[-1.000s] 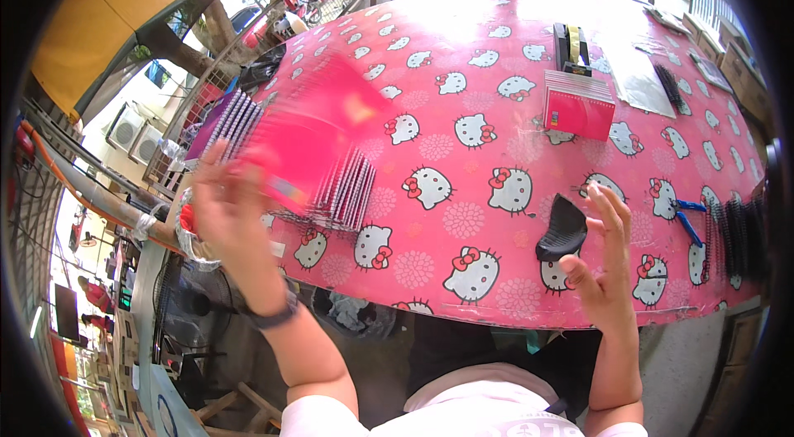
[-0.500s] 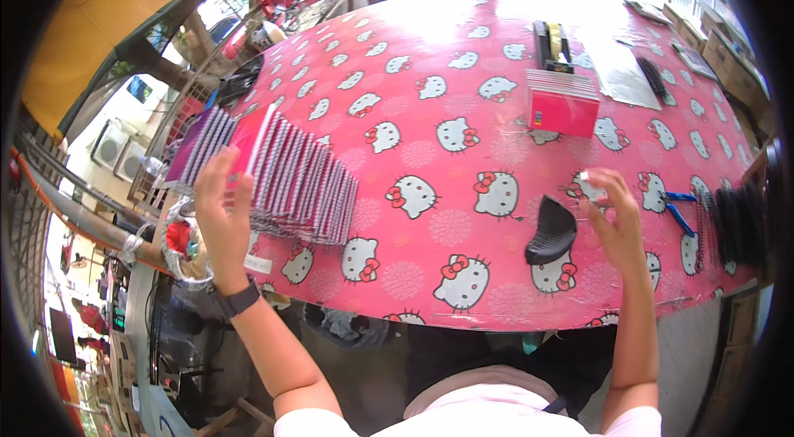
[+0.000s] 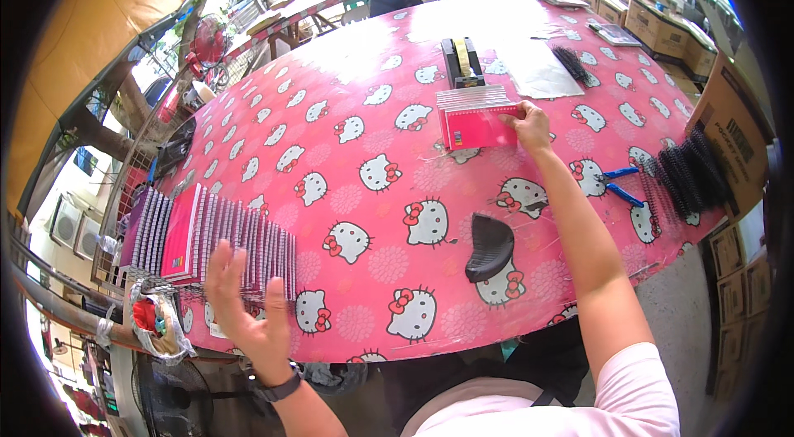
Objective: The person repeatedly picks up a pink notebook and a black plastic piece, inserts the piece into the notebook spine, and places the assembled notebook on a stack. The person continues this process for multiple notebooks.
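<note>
Right grip (image 3: 533, 128) pinches one pink notebook (image 3: 480, 129).

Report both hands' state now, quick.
Left hand: open, holding nothing.
Right hand: closed, pinching the right edge of the front pink notebook.

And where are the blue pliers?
In the head view, the blue pliers lie toward the right side of the pink table, just left of the black spiral coils.
</note>
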Demonstrator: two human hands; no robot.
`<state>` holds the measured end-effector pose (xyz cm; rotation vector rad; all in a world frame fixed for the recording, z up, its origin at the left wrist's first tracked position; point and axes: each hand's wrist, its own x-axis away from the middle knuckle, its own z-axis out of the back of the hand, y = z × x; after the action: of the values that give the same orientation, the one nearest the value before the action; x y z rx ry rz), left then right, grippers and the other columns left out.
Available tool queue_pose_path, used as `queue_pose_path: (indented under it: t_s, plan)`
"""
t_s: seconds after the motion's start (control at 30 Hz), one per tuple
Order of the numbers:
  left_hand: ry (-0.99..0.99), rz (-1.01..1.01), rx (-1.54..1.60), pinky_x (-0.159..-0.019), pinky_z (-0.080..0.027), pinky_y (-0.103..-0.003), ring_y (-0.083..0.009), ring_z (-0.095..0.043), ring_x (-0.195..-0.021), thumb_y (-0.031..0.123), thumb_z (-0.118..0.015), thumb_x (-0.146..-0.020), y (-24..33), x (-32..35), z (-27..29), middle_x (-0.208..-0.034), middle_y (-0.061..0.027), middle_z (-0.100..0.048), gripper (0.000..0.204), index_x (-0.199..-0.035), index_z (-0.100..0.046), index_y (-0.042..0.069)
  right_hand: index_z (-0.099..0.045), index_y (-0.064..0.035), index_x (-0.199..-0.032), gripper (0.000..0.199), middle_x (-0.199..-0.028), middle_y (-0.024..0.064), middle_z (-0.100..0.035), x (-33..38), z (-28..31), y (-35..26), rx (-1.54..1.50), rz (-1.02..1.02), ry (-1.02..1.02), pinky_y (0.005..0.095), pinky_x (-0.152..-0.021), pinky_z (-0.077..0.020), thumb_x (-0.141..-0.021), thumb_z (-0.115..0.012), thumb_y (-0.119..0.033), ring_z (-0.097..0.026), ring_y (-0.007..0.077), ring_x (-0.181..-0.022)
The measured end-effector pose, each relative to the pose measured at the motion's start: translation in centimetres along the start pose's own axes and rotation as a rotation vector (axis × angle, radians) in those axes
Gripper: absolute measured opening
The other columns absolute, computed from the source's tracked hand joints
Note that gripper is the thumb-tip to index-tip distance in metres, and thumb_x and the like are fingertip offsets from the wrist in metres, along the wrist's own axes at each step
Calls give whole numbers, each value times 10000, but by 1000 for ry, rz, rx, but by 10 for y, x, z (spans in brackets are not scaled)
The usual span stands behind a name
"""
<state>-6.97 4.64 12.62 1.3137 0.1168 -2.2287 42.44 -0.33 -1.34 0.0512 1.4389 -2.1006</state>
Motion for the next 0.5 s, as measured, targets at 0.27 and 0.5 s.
queue_pose_path:
  t_s: [0.27, 0.5]
  plan:
    - [-90, -52, 225, -1020, -353, -476, -360, -424, -1253, 206, -710, -813, 62, 25, -49, -1346, -167, -484, 406, -1182, -598, 78, -633, -9, -854, 199, -639, 63, -595, 72, 63, -62, 25, 254, 63, 297, -538, -423, -761, -766, -124, -509, 125, -564]
    - [-154, -4, 223, -1062, -316, -478, -342, -424, -1281, 251, -770, -780, 100, 42, -82, -1365, -166, -477, 694, -1350, -428, 48, -630, -38, -867, 204, -766, 53, -620, 239, 92, -118, -387, 355, -372, 297, -626, -483, -731, -782, -58, -618, 179, -698]
